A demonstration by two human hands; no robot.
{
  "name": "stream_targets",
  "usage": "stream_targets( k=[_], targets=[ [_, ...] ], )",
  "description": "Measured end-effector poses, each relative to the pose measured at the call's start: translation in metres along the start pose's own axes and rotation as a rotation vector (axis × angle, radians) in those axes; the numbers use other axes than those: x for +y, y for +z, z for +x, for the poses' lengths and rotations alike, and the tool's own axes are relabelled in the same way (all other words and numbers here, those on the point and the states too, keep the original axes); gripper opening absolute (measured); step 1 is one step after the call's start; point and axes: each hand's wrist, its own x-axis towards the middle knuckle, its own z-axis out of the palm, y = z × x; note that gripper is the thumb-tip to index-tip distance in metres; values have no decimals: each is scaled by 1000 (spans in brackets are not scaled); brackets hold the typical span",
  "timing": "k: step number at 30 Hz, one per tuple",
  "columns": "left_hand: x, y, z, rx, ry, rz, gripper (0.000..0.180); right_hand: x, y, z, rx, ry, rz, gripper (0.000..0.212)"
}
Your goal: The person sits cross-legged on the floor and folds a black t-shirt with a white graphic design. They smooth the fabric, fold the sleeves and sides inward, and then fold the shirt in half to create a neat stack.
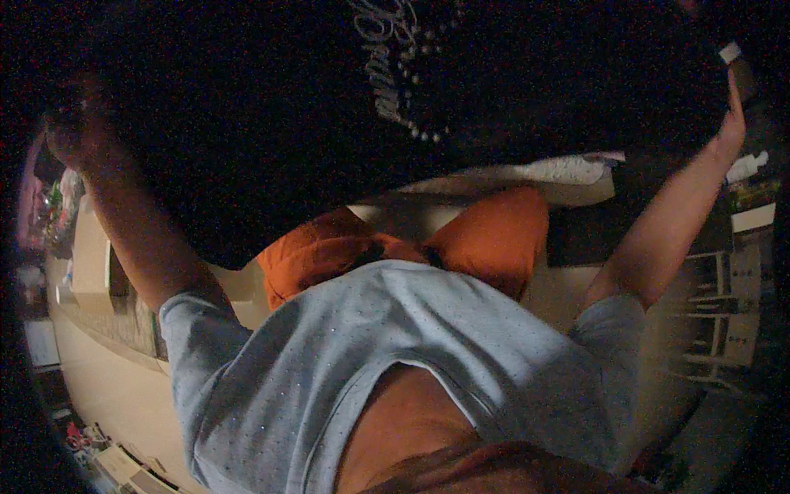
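Note:
A large black shirt [247, 123] spreads across the upper part of the head view, with silvery script lettering [387, 74] and small shiny dots on it. My left hand [72, 132] is closed on its left side; the fingers are dark and blurred. Out at the far right, my right hand [731, 119] shows edge-on at the other side of the cloth, one finger or thumb pointing away from me. Its remaining fingers are mostly hidden, but the cloth is stretched between both hands. A small white patch [730, 53] shows just beyond the right hand.
Below the cloth are my orange-clad legs [494, 239]. A pale crumpled item [568, 171] lies behind them, partly covered. White shelf-like racks [712, 313] stand at the right. At the left are a light furniture edge [90, 247] and mixed small items [62, 206].

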Motion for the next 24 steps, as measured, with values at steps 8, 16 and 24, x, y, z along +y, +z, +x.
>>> stream_targets(
  k=[8, 16, 24],
  targets=[
    [-17, -106, 41, 176, 61, 251, 39, 98, 8, 38, -42, 149, 145, 37],
    [-199, -327, 65, 505, -283, 1001, 50, 327, 15, 124, 103, 435, 260, 43],
    [-214, -370, -140, 568, -733, 1781, 60, 381, -109, -30, -158, 141, -685, 41]
  ],
)
